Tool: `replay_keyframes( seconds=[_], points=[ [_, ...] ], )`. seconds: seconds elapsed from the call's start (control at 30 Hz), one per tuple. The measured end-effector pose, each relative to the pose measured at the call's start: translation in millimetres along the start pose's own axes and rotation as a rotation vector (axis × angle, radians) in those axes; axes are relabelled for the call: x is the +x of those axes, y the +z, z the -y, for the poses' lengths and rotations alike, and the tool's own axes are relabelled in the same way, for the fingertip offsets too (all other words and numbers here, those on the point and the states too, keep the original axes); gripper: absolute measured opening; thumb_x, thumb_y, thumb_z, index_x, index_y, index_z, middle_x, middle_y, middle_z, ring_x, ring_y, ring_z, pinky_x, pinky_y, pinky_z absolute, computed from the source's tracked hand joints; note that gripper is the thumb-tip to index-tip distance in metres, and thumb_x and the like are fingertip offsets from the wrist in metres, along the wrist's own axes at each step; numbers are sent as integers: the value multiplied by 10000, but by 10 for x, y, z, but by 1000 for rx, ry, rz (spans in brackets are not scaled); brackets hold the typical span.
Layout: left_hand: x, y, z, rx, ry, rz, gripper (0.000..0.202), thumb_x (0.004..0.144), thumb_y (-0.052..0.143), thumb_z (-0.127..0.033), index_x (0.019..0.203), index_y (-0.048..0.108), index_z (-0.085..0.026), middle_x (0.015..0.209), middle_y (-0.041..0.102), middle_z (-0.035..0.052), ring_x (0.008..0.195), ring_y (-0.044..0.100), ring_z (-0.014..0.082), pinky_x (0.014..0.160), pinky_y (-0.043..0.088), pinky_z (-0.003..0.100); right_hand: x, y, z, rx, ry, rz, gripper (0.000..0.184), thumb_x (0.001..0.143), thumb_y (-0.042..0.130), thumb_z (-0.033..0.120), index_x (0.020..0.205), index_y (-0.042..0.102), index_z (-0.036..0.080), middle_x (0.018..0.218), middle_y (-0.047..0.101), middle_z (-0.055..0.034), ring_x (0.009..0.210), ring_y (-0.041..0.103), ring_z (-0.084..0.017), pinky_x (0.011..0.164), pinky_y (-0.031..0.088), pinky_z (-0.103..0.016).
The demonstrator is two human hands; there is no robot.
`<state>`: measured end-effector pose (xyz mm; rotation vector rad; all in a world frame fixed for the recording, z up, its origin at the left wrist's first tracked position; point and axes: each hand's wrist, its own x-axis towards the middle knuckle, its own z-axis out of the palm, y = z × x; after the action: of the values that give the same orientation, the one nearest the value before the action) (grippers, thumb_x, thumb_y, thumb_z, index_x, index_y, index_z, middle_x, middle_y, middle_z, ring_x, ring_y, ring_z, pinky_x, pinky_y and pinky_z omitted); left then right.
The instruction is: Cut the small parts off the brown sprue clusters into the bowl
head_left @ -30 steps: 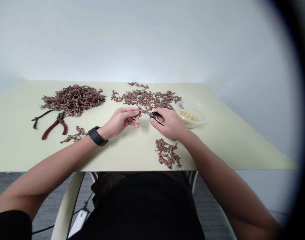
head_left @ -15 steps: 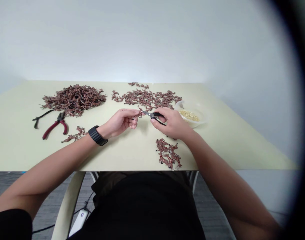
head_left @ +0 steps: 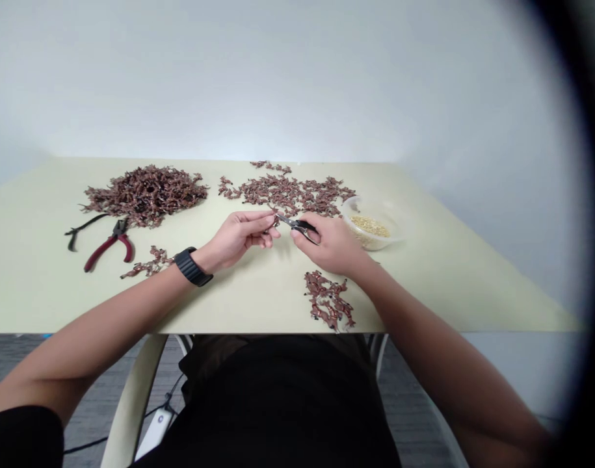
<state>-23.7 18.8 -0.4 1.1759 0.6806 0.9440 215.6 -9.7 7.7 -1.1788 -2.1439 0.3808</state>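
Note:
My right hand point(head_left: 333, 244) is wrapped round the black handles of a pair of small pliers point(head_left: 297, 225), whose metal jaws point left. My left hand point(head_left: 246, 235), with a black watch on its wrist, pinches a small brown figure point(head_left: 276, 223) that looks like a tiny animal. The plier tips meet the figure at the left fingertips; the fingers hide most of it. Just behind both hands lies a spread of similar brown figures point(head_left: 282, 190). A smaller group of brown figures point(head_left: 328, 300) lies near the table's front edge, below my right hand.
A large heap of brown figures point(head_left: 148, 192) is at the back left. Red-handled pliers point(head_left: 112, 244) and a black tool point(head_left: 85, 225) lie before it. A few figures point(head_left: 151, 262) lie beside my left wrist. A clear bowl point(head_left: 395, 227) holds small yellowish pieces.
My left hand has moved slightly right, its fingers turned further over the figure. The pliers have shifted a little left, with the right hand, and their handles look closer together.

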Motion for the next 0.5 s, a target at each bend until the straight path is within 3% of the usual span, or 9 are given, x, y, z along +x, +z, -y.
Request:
replay_keyframes(
  seconds=[0.07,0.17,0.33,0.43,0.5],
  points=[
    [10,33,66,35,64,-48,326,855,855,-362,1068,792,-123,960,788,98,674,680,98,626,531,209,2,93,38,68,75,-34,263,991,582,455,919,611,204,638,471,35,589,430,-144,610,289,-317],
    [33,106,164,120,182,-130,388,823,881,-383,1115,805,-138,955,794,91,697,703,115,626,531,217,22,221,74,258,133,-56,331,1003,548,490,840,593,205,700,507,10,657,452,-156,630,313,-317],
    [90,29,194,538,490,-314,374,876,826,-364,1225,810,-228,996,823,75,780,739,178,736,592,315,51,277,107,889,426,204,400,1015,482,583,844,545,227,649,292,55,564,212,-134,533,185,-302],
    [122,-149,95,917,650,-240,339,914,779,-276,1248,798,-334,1046,828,40,984,753,207,951,565,378,56,243,125,1109,506,316,419,1005,482,614,861,544,225,657,237,67,568,135,-132,528,139,-301],
    [131,-221,25,992,653,-194,343,906,786,-264,1237,801,-351,1140,816,41,1085,738,226,1023,538,411,59,218,125,1119,500,333,424,1008,472,618,871,549,224,669,239,64,572,137,-132,530,143,-302]
  ],
)
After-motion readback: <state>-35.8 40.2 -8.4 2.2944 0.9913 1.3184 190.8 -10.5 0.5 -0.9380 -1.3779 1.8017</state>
